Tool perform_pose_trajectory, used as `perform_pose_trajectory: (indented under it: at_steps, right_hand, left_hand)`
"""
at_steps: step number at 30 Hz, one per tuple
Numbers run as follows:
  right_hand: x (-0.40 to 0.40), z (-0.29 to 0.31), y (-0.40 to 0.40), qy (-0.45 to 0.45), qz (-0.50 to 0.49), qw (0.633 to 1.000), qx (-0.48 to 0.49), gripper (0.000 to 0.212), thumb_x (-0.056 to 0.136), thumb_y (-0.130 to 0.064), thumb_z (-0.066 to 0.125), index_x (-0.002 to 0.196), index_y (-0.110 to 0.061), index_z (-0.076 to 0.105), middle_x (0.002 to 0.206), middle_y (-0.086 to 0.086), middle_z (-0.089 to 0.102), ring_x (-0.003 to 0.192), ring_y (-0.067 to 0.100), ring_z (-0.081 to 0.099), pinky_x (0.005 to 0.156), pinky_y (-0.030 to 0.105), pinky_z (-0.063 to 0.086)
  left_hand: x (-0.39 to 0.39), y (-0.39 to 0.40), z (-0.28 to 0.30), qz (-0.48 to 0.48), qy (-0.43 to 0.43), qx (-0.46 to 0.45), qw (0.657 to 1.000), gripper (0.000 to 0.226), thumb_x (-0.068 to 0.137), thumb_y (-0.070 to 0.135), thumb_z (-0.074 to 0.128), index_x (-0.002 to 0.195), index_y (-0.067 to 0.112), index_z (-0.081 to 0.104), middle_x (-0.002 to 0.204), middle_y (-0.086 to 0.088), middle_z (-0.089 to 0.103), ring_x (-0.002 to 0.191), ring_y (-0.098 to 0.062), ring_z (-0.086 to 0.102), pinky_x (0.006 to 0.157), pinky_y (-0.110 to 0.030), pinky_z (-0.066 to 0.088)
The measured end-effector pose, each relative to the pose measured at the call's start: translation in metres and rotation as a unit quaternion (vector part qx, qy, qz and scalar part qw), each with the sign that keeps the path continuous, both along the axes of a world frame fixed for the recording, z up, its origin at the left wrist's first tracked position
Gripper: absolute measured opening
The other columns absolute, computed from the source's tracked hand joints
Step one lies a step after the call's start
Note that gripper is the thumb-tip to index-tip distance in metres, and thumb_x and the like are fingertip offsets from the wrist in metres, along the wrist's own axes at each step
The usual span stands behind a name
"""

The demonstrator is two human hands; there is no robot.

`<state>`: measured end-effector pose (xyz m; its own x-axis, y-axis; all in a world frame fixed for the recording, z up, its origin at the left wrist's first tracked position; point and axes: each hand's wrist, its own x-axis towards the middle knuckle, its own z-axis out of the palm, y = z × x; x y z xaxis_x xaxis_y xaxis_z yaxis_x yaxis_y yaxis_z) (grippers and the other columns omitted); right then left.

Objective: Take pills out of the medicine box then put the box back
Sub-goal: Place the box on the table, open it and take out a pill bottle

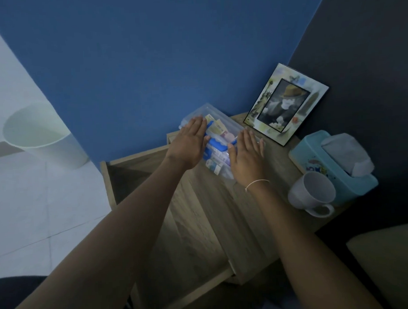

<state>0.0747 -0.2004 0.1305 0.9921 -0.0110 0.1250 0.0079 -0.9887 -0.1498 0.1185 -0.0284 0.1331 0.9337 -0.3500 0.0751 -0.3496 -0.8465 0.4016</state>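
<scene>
A clear plastic medicine box point(220, 133) with a blue handle point(217, 145) stands on the wooden nightstand point(279, 161), against the blue wall. Packets and small boxes of medicine show through its lid and walls. My left hand point(187, 146) lies flat against the box's left end, fingers straight and together. My right hand point(246, 156) lies flat on the right part of the lid, fingers spread a little. Both palms touch the box; neither hand curls around it. No loose pills are visible.
A framed picture point(287, 105) leans against the dark wall right behind the box. A teal tissue box point(333, 166) and a white mug point(312, 192) stand at the right. The nightstand's drawer point(138, 170) is pulled open below. A white bin point(42, 134) stands on the floor, left.
</scene>
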Motion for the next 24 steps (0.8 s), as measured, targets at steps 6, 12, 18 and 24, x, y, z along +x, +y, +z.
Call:
perform_pose_trajectory:
  at_steps: [6,12,18,24]
  right_hand:
    - [0.003,0.007,-0.004,0.027,0.015,0.997,0.064,0.064,0.100,-0.044,0.027,0.149,-0.005,0.016,0.160,0.013,0.012,0.148,0.023,0.003,0.117,0.040,-0.007]
    - [-0.004,0.010,-0.003,-0.035,0.034,0.994,0.097,0.073,0.093,-0.047,0.048,0.147,-0.005,0.024,0.158,0.012,0.020,0.148,0.025,0.008,0.119,0.041,0.002]
    - [-0.012,-0.007,0.000,-0.021,0.033,0.997,0.072,0.070,0.094,-0.042,0.049,0.148,-0.007,0.022,0.158,0.012,0.020,0.148,0.025,0.009,0.121,0.044,0.005]
    - [-0.013,-0.011,-0.005,-0.025,0.052,0.998,0.039,0.070,0.095,-0.044,0.045,0.149,-0.008,0.019,0.158,0.012,0.018,0.148,0.025,0.009,0.121,0.045,0.006]
  left_hand:
    - [-0.015,0.002,-0.001,0.019,-0.022,-0.023,0.999,0.056,0.102,0.032,0.024,0.150,0.006,0.010,0.161,-0.012,0.005,0.149,-0.030,0.001,0.122,-0.043,0.007]
    - [-0.044,0.008,-0.018,0.126,-0.070,-0.177,0.973,0.044,0.099,0.026,0.039,0.139,0.006,0.040,0.144,-0.017,0.043,0.133,-0.030,0.039,0.111,-0.036,0.031]
    - [-0.043,-0.001,-0.025,0.203,0.054,-0.275,0.938,0.034,0.098,0.031,0.043,0.119,0.008,0.056,0.117,-0.013,0.063,0.106,-0.027,0.059,0.088,-0.034,0.046]
    - [-0.039,-0.016,-0.018,0.247,0.221,-0.412,0.849,0.043,0.091,0.053,0.046,0.108,0.015,0.056,0.106,-0.004,0.064,0.098,-0.020,0.062,0.086,-0.037,0.052]
